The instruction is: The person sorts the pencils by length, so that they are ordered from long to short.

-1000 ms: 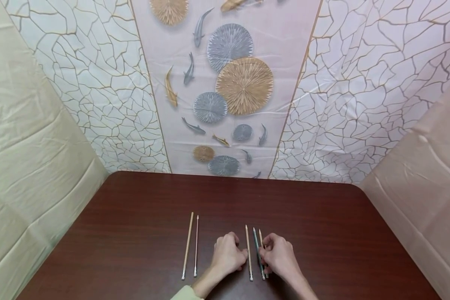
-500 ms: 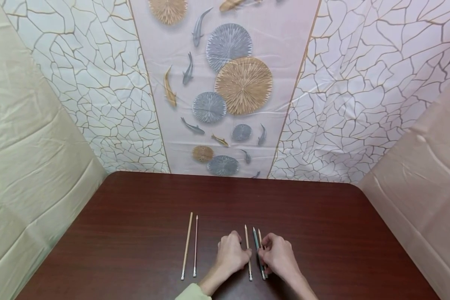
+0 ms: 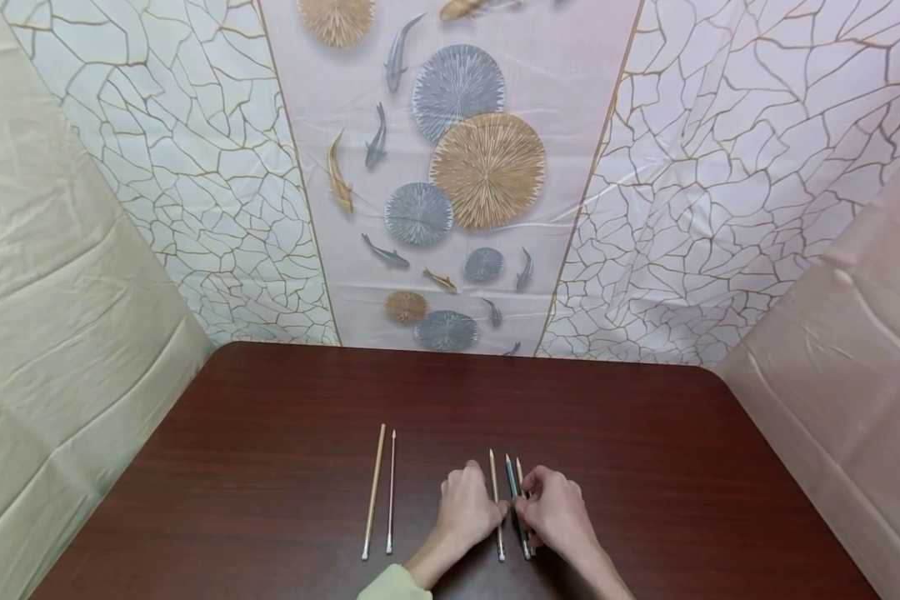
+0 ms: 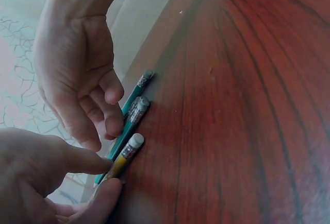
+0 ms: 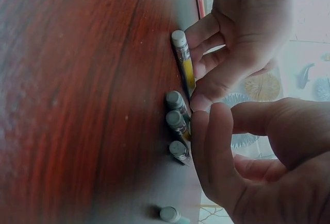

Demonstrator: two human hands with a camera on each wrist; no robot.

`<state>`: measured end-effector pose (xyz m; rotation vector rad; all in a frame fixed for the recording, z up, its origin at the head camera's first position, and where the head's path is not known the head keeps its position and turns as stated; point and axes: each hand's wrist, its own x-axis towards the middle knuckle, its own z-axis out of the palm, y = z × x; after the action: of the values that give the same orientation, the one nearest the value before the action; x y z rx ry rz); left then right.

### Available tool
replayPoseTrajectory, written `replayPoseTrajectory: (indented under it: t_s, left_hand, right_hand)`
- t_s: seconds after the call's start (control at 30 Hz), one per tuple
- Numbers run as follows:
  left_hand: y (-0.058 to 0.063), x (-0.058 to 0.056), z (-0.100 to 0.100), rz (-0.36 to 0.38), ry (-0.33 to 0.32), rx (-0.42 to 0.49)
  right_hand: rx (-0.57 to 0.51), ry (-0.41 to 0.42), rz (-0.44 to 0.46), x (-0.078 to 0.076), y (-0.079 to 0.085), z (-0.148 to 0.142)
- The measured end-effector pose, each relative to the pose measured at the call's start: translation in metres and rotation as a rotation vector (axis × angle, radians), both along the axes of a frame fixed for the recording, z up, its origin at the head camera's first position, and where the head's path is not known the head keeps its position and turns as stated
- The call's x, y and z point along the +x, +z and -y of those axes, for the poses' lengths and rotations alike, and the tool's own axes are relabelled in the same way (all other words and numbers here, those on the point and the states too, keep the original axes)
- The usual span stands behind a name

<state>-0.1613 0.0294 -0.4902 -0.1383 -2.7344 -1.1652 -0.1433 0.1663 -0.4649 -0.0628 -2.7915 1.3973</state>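
Observation:
My left hand (image 3: 465, 508) is at a yellow pencil (image 3: 493, 475), its thumb lying across the shaft in the head view. In the left wrist view that hand's finger and thumb stand on either side of the yellow pencil (image 4: 121, 163), just behind its white eraser. My right hand (image 3: 558, 508) curls its fingers over a close bunch to the right: a green pencil (image 3: 512, 479) and a pale wooden pencil (image 3: 521, 471) show their points. Several eraser ends of this bunch, one a grey eraser (image 5: 175, 100), stick out beside the right hand's fingers; those fingers hide the shafts.
Left of the hands, a long gold pencil (image 3: 376, 487) and a thin pink pencil (image 3: 392, 492) lie side by side on the dark red-brown table (image 3: 270, 467). Beyond the table's far edge hangs a patterned cloth (image 3: 450, 283), with beige drapes (image 3: 82, 350) along the sides.
My left hand has slid rightward, from beside the yellow pencil until its thumb lies over it. The right hand and the pencils have stayed almost in place.

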Motion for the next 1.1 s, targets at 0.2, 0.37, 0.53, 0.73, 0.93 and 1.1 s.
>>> replayPoseTrajectory:
  t_s: [0.2,0.37,0.53,0.73,0.93,1.1]
  left_hand:
    - [0.0006,0.0000,-0.0008,-0.005,0.001,0.000]
    - [0.0006,0.0011,-0.0022,-0.011,-0.017,0.002]
    - [0.0010,0.0024,-0.0024,-0.011,-0.017,0.001]
    - [0.0019,0.0027,-0.0024,-0.019,-0.017,0.002]
    - [0.0008,0.0036,-0.0006,-0.034,-0.024,0.018]
    - [0.0006,0.0040,0.0005,-0.027,-0.013,0.026]
  right_hand:
    - [-0.008,0.002,0.004,-0.0002,0.0005,-0.0001]
    - [-0.025,0.008,0.004,0.0005,0.0004,-0.0008]
    - [-0.027,0.015,-0.004,0.0011,0.0004,-0.0018]
    - [-0.040,0.017,0.001,0.0009,0.0001,-0.0015]
    - [-0.002,0.003,-0.018,0.0010,0.0006,-0.0012]
    - [0.073,-0.009,-0.045,0.0004,0.0010,-0.0009]
